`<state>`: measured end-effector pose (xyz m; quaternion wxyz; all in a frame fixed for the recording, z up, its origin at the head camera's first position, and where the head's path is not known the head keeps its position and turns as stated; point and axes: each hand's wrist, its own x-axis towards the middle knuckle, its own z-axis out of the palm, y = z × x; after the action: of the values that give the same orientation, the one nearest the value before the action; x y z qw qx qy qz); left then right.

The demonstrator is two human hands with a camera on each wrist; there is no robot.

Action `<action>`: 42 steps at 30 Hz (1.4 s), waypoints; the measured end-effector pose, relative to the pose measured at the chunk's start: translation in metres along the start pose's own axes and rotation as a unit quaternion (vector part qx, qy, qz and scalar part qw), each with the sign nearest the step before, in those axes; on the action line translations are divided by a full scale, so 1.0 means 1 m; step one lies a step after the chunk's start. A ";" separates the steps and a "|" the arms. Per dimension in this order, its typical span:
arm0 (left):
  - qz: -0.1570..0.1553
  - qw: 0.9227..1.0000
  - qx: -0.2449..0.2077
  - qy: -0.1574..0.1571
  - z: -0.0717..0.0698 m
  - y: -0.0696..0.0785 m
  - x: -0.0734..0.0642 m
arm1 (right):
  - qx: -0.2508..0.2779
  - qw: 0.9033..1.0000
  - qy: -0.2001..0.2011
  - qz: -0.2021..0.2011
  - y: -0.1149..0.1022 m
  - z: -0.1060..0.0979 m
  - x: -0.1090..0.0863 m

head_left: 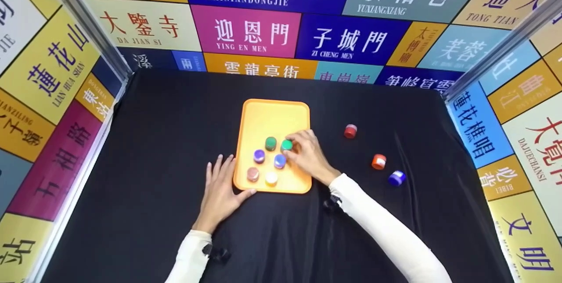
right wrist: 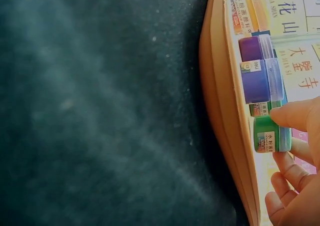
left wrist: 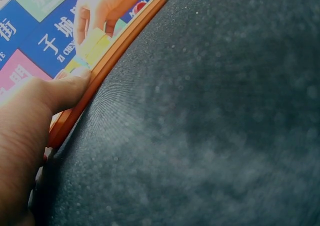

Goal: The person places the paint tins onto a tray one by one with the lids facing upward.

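My right hand (head_left: 309, 153) pinches a bright green gouache paint jar (head_left: 286, 145) between thumb and fingers, over the right side of an orange tray (head_left: 276, 114). In the right wrist view this green jar (right wrist: 265, 135) shows a printed label. Beside it on the tray are a dark green jar (head_left: 270, 143), a purple jar (head_left: 259, 156) and a blue-violet jar (head_left: 279, 161). Closer to the front edge sit a brownish-pink jar (head_left: 253, 174) and a pale yellow-white jar (head_left: 271, 179). My left hand (head_left: 221, 197) rests at the tray's front left corner, fingers straight and spread, thumb touching the rim.
Right of the tray, a red jar (head_left: 350, 131), an orange-red jar (head_left: 379, 161) and a blue jar (head_left: 397, 178) lie on the black cloth (head_left: 175, 116). Printed panels (head_left: 246, 30) wall the table at the back and both sides.
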<state>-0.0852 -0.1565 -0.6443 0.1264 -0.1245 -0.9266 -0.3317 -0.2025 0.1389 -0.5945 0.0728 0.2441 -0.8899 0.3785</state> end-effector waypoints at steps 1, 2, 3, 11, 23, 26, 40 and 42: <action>0.000 1.000 0.001 0.000 0.000 0.000 0.000 | -0.001 1.000 -0.003 0.000 0.000 0.001 0.001; 0.000 1.000 0.001 -0.001 0.000 0.000 0.000 | -0.002 1.000 -0.005 0.000 0.000 0.001 0.002; 0.000 1.000 0.002 -0.001 0.000 0.000 0.000 | -0.003 1.000 -0.007 0.000 0.000 0.002 0.002; -0.005 1.000 -0.004 -0.006 0.000 0.002 0.000 | -0.011 1.000 -0.016 0.006 0.000 0.003 0.004; -0.004 1.000 0.002 -0.002 0.000 0.002 0.000 | -0.012 1.000 0.005 -0.024 0.013 -0.020 -0.015; -0.006 1.000 0.005 -0.002 -0.001 0.001 -0.001 | -0.020 1.000 0.012 -0.020 0.019 -0.029 -0.022; -0.017 1.000 0.001 -0.016 -0.002 0.003 0.002 | -0.033 0.999 0.043 -0.004 0.049 -0.066 -0.055; -0.018 1.000 0.001 -0.016 -0.003 0.003 0.001 | -0.036 0.998 0.045 -0.001 0.052 -0.071 -0.059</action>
<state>-0.0848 -0.1559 -0.6402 0.1055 -0.1128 -0.9311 -0.3306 -0.1802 0.2429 -0.5963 0.1217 0.2248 -0.8985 0.3569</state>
